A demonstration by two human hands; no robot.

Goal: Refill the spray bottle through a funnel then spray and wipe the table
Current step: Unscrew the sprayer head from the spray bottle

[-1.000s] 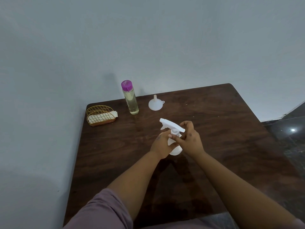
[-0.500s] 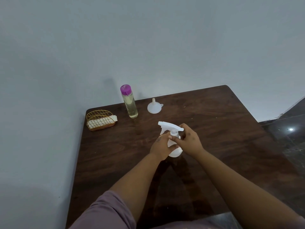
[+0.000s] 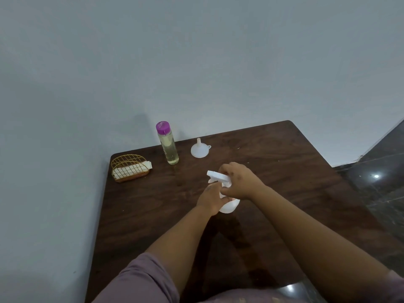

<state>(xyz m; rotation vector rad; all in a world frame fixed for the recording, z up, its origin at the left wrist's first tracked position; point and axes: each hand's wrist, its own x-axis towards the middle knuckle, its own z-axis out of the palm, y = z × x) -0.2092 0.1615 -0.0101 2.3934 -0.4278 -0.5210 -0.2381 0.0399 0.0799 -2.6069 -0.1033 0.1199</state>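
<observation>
Left hand (image 3: 211,199) wraps the bottle (image 3: 228,206) body; right hand (image 3: 237,181) closes on its white trigger head (image 3: 218,176), mid-counter (image 3: 284,162). To unscrew well, likely the step in hand: hold the body still, upright, turning only the collar. Bottle small, white, opaque. Funnel (image 3: 200,148) and refill (image 3: 168,143) stand near the far edge.

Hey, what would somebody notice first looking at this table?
Both hands meet mid-table on a white spray bottle: the left hand grips its body, the right hand its head. Behind them near the wall stand a purple-capped bottle of yellowish liquid and an upturned funnel, with a wire basket at the far-left corner.
</observation>
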